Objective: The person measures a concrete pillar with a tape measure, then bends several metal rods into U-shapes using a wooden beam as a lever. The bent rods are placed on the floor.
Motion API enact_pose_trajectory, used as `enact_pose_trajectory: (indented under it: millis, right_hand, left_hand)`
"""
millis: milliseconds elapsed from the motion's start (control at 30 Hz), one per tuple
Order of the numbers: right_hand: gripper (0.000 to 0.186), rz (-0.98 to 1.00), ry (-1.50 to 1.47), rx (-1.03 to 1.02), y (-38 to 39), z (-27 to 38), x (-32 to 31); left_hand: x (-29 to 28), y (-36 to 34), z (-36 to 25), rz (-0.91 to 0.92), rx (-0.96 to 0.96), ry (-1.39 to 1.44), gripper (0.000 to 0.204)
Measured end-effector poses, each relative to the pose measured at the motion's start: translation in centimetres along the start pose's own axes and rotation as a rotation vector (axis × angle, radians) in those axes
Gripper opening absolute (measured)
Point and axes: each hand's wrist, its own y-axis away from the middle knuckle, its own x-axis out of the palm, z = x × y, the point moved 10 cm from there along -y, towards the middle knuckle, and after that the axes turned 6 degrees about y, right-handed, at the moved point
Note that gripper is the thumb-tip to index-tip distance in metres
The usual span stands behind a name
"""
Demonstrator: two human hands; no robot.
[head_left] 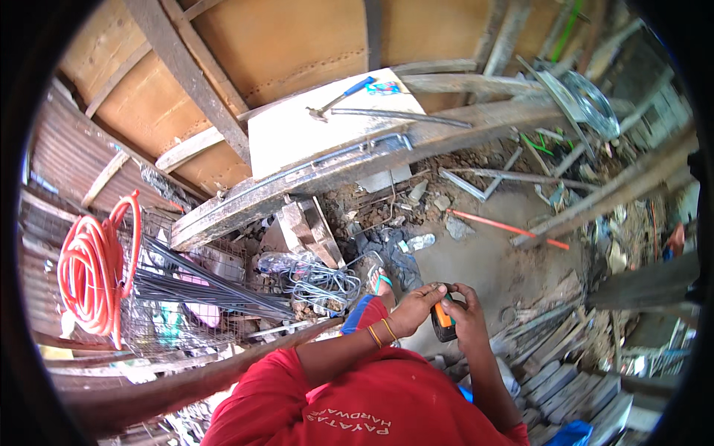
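Note:
In front of my red shirt, both hands meet around a small orange-and-black tape measure (444, 321). My right hand (468, 318) is wrapped round its casing from the right side. At its upper end, the fingers of my left hand (416, 308) are closed, thumb and fingertips pressed together; exactly what they pinch there is hidden. Farther off, on a white board (290, 141), lie a hammer (342, 98) with a blue handle, a dark tube (401, 116) and a small colourful packet (383, 88).
A coiled orange hose (89, 275) hangs at the left, beside black rods (216, 282) over a wire cage. Grey wire (323, 282) lies tangled near my foot (379, 281). A heavy beam (312, 178) crosses ahead. An orange stick (506, 229), rubble and stacked wood (573, 394) lie right.

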Motion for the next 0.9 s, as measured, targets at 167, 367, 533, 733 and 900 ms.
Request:
enact_pose_trajectory:
  millis: [167, 367, 533, 733, 900]
  right_hand:
    - [0.052, 0.196, 0.116, -0.026, -11.1, 5.9, 8.4]
    - [0.067, 0.602, 0.180, -0.093, -16.2, 10.4, 21.2]
    - [0.079, 0.679, 0.371, -0.156, -17.6, 12.3, 24.5]
    - [0.076, 0.815, 0.529, -0.155, -18.5, 13.1, 26.6]
    - [0.078, 1.041, 0.475, -0.157, -17.2, 11.9, 28.8]
  left_hand:
    - [-8.1, -5.3, -7.4, -0.177, 0.092, 0.287, 0.036]
    - [-16.7, -3.6, -16.7, -0.479, 0.285, 0.439, 0.030]
    - [-18.5, -2.8, -18.9, -0.531, 0.301, 0.423, 0.033]
    - [-19.6, -1.8, -18.9, -0.577, 0.394, 0.529, 0.039]
    - [-20.5, 1.1, -17.0, -0.790, 0.478, 0.485, 0.033]
